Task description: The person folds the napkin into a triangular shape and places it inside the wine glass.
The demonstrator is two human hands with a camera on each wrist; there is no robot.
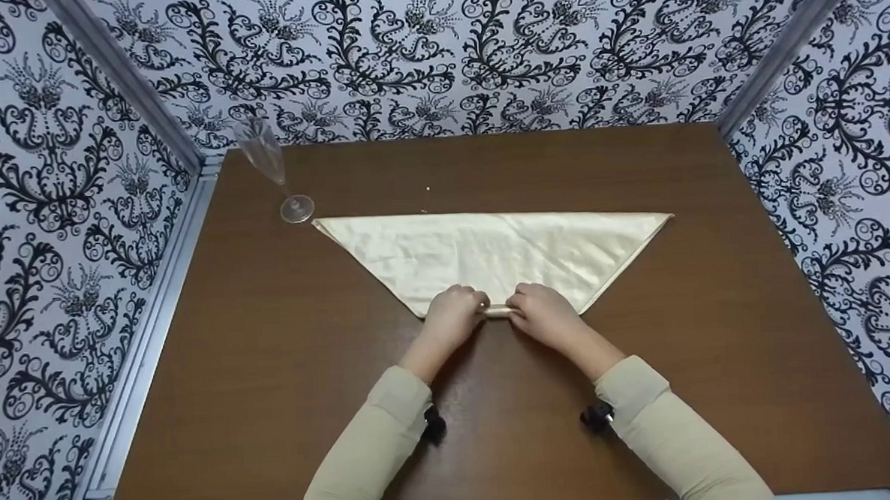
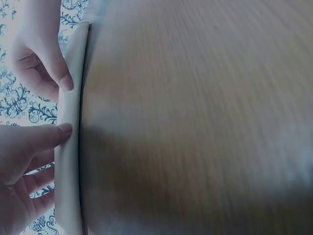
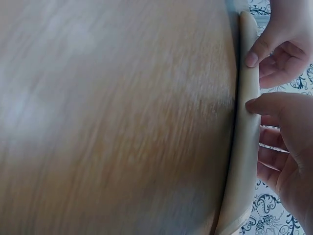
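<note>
A shiny cream cloth napkin (image 1: pixel 482 248) lies on the table, its long edge at the back and its sides slanting in to a shorter near edge. That near edge is a narrow rounded roll (image 2: pixel 68 161). My left hand (image 1: pixel 454 315) grips the roll just left of its middle, thumb on the near side and fingers over the top. Close beside it, my right hand (image 1: pixel 549 314) grips the roll in the same way. In the right wrist view both thumbs press on the roll (image 3: pixel 247 132), a short stretch of it showing between them.
A clear stemmed glass (image 1: pixel 297 208) stands at the back left, near the napkin's left corner. The brown wooden table (image 1: pixel 721 381) has patterned panels (image 1: pixel 421 56) at its back and sides. A metal rail (image 1: pixel 155 323) runs along the left edge.
</note>
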